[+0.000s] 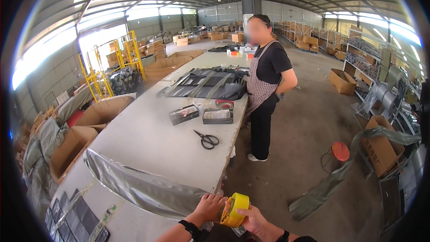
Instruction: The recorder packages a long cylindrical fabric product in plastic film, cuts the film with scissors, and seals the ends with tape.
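Observation:
A wide roll of yellow packing tape (236, 209) is between my hands at the near edge of the table. My right hand (254, 220) grips it from the right, thumb across its side. My left hand (209, 207) has its fingers bent against the roll's left side; their tips are partly hidden. Beside my left hand is the end of a long grey plastic sheet (148, 186), which lies curved across the table. Farther up the table, black-handled scissors (207, 140) lie with their blades pointing left.
The long white table (134, 134) carries two small boxes (218, 116), dark strapped bundles (210, 83) and dark panels (76, 219). A person (268, 71) stands at its right side. A red stool (340, 151) and trailing grey sheeting (322, 192) are on the right floor; cartons (74, 150) line the left.

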Motion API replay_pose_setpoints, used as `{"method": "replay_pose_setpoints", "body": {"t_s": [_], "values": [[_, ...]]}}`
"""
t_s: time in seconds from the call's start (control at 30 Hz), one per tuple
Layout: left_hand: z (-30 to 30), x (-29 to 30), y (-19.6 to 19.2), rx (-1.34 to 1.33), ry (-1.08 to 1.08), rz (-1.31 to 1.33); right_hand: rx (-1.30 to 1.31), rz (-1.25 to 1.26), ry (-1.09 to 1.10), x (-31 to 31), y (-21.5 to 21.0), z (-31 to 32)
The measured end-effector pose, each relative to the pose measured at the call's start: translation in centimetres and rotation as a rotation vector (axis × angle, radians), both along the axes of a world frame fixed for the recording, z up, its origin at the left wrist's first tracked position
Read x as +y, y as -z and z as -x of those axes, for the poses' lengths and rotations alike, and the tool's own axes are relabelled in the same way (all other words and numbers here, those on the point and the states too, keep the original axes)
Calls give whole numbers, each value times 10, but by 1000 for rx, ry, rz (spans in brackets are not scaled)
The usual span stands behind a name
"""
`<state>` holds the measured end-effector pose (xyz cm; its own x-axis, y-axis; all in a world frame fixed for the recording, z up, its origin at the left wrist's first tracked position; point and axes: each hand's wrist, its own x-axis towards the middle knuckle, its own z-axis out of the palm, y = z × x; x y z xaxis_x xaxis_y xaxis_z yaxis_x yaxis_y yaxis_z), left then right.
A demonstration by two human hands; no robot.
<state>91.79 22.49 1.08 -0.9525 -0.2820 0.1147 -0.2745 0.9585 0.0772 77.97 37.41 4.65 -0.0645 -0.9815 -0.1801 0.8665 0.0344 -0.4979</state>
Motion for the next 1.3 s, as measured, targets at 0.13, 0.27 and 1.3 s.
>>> {"method": "replay_pose_setpoints", "body": {"t_s": [0.13, 0.27, 1.3], "values": [[0, -1, 2, -17, 1, 1, 1, 2, -9, 0, 0, 0], [0, -1, 1, -26, 1, -1, -7, 22, -9, -1, 0, -1], [3, 3, -11, -66, -55, -190, -15, -219, -484, -33, 238, 49]]}}
